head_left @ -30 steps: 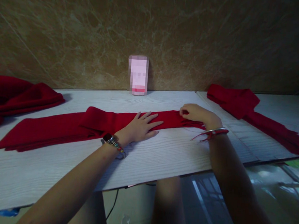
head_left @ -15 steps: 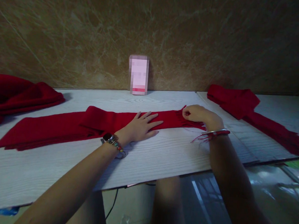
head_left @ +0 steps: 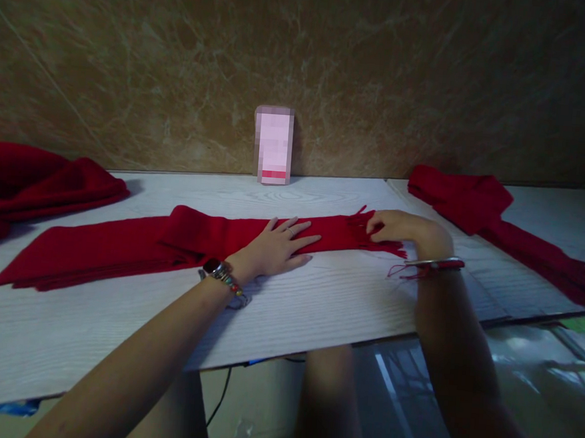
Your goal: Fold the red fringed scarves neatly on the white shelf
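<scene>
A red fringed scarf (head_left: 105,249), folded in long layers, stretches across the white wood-grain table with a knot-like fold near its middle. My left hand (head_left: 278,248) lies flat on its narrower right part, fingers spread. At the scarf's right end, my right hand (head_left: 397,227) has its fingers curled together on the fringe (head_left: 359,232). Some tassels stick out past that hand, on the far side and the near side; the strands between its fingertips are partly hidden.
A second folded red scarf (head_left: 474,198) lies at the right, its fringe toward the table's edge. More bunched red cloth (head_left: 39,178) is at the far left. A phone with a blurred screen (head_left: 274,144) leans on the brown marbled wall (head_left: 183,58). The table's front edge is near my legs.
My right hand has moved slightly right along the fringe, with its fingers lower over the tassels. My left hand keeps its place on the scarf.
</scene>
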Demonstrator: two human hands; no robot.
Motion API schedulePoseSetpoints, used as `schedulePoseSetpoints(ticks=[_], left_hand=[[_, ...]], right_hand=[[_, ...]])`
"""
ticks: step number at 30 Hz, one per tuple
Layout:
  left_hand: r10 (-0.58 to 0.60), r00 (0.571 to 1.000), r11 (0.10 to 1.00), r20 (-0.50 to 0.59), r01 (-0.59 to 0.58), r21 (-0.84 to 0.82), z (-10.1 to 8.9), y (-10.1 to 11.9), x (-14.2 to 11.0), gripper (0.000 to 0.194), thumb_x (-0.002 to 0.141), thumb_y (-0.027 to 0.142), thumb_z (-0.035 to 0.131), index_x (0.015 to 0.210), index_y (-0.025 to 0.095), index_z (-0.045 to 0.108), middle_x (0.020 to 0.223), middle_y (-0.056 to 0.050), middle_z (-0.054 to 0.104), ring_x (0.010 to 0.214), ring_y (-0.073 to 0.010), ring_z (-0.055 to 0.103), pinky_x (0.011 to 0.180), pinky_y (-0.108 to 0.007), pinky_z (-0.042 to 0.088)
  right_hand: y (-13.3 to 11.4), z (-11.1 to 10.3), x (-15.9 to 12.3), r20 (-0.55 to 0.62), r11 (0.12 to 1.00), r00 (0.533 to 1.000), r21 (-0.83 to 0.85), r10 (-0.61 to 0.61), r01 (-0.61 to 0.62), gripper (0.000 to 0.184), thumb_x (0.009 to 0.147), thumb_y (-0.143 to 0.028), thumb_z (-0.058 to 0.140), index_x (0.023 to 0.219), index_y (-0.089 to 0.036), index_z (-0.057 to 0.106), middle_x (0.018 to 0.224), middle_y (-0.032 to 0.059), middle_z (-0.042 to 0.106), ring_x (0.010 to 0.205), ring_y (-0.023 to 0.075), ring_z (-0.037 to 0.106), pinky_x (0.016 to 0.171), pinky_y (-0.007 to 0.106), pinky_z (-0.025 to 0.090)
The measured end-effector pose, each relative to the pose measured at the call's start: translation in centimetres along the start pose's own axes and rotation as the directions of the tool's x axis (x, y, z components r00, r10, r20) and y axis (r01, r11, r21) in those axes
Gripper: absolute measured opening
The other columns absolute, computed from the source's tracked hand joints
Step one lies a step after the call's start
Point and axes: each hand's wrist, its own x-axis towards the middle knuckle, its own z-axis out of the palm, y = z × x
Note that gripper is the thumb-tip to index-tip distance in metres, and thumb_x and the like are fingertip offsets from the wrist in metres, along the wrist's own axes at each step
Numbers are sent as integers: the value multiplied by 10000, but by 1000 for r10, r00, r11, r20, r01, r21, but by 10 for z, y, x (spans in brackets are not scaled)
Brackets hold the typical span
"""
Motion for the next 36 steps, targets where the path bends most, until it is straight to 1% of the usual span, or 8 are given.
schedulePoseSetpoints(ticks=[5,9,12,17,20,24,28,36], left_hand=[[-7,1000,1000,-7,7,-10,2,-1,-1,493,931,506,282,1380,316,350,1490,-68,299,1357,-314,247,1048,-578,214],[-8,1000,1000,0,8,-6,1,-1,-1,493,932,509,271,1376,313,356,1490,-70,300,1355,-308,252,1052,-575,205],[-7,1000,1000,7,7,-9,0,-1,0,497,931,511,274,1379,311,352,1493,-72,293,1356,-310,249,1049,-574,212],[-10,1000,1000,11,10,-2,0,-1,0,499,932,498,287,1383,294,353,1488,-83,300,1356,-314,249,1046,-574,221],[-6,1000,1000,1,6,2,-1,0,-1,496,933,496,286,1381,295,357,1486,-81,305,1352,-308,260,1043,-571,229],[-7,1000,1000,11,7,1,-2,1,-1,494,935,491,286,1380,291,364,1488,-80,303,1354,-309,256,1047,-571,226],[-4,1000,1000,-4,4,-19,-1,0,-1,495,930,497,302,1376,293,371,1486,-76,306,1353,-322,253,1042,-589,223],[-6,1000,1000,6,6,-13,-2,1,-1,490,934,494,294,1375,292,366,1492,-73,292,1356,-308,253,1049,-569,223]], right_hand=[[45,-11,-17,-27,931,932,-55,361,-362,129,627,-156,581,613,-230,686,711,52,694,706,227,641,596,294,477],[16,-10,-12,-181,1000,983,19,-7,11,181,683,-212,555,772,-229,711,939,41,695,913,218,622,798,303,474],[-11,-3,-2,-32,980,981,50,-191,193,158,658,-176,569,736,-226,697,910,25,697,866,202,625,782,288,472],[15,-2,-8,-25,963,963,-31,269,-269,115,648,-183,605,707,-235,690,816,28,697,827,219,635,705,289,474],[36,-8,-18,-115,927,925,-55,362,-370,133,671,-165,574,704,-220,691,877,72,693,885,250,632,746,323,476],[16,-8,-11,-313,999,949,-39,-37,26,214,724,-164,498,800,-209,694,986,69,675,954,230,603,873,345,446],[-12,2,5,-121,953,945,-26,-303,302,182,702,-182,535,793,-214,689,888,43,693,814,197,617,776,310,476],[42,-2,-7,-165,986,972,-5,164,-167,141,678,-168,558,731,-228,674,865,35,702,869,223,631,793,313,476]])
